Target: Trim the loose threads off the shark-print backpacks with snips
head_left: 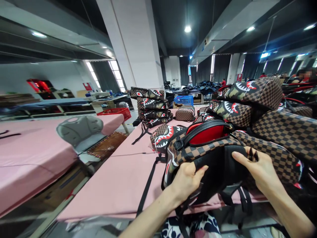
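**One:** Both hands busy at the pink bench [116, 188], and what a hold! The left grip [188, 178] is bunched closed on the black panel of a checkered backpack [203, 152].

**Two:** And the right grip [257, 167]?

**One:** Holding too! Thumb laid flat on that same black panel, fingers curled at the backpack's far side. How much cloth they have pinched, I cannot tell; they're partly hidden.

**Two:** So the backpack sits squarely between the two grips, at the near edge of the bench, black panel facing the wearer. Look just beyond the grips: the top gapes, red lining [210, 136] on show under a black band!

**One:** Down to the left of the left grip, a black strap [148, 185] trails over the pink cover. Ahead of that grip, just behind the backpack, lies a shark-mouth bag [162, 137].

**Two:** It's crowded right of the right grip! A checkered bag [277, 158] lies just beside it, with more bags [257, 91] heaped up behind.

**One:** Farther out, ahead and left of the left grip, a neat stack of bags [152, 107]; well beyond both grips, a blue crate [183, 100].
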Available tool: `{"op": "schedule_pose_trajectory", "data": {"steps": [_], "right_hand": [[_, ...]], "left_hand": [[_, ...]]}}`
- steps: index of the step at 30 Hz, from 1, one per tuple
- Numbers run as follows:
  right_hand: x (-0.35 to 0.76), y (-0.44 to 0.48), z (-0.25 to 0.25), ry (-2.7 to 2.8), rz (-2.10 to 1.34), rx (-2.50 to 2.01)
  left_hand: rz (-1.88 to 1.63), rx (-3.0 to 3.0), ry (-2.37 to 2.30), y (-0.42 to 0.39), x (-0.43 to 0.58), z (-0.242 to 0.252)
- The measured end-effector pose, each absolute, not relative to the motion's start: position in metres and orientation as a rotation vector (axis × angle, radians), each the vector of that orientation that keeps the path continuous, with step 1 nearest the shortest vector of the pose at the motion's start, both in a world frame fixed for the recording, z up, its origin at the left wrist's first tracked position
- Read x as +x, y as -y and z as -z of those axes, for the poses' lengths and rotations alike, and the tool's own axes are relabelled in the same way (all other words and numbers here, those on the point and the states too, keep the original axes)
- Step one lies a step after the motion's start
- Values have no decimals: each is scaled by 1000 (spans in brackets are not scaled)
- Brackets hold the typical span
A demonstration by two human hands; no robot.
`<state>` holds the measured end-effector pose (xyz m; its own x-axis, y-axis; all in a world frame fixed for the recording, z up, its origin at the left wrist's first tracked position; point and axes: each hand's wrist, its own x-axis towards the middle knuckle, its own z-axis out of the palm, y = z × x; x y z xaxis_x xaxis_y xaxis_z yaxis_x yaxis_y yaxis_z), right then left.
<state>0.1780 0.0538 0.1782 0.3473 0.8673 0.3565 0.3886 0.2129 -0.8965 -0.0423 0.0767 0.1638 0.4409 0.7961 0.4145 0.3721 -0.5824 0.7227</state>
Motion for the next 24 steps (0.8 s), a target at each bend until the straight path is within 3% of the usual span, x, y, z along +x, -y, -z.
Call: {"op": "schedule_pose_trajectory", "data": {"steps": [4,9,15,24], "right_hand": [[182,-55,-180,1264,-488,-1408],[198,-48,-195,1626,-291,-1552],[189,-35,-229,1657,773,-1678],[169,-41,-247,2009,1016,-1054]], "left_hand": [[-1086,1992,-863,-82,-50,-167],[-752,1623,-612,-95,-80,-183],[-732,1690,-627,-108,-89,-185],[-786,1714,-603,-117,-73,-194]]}}
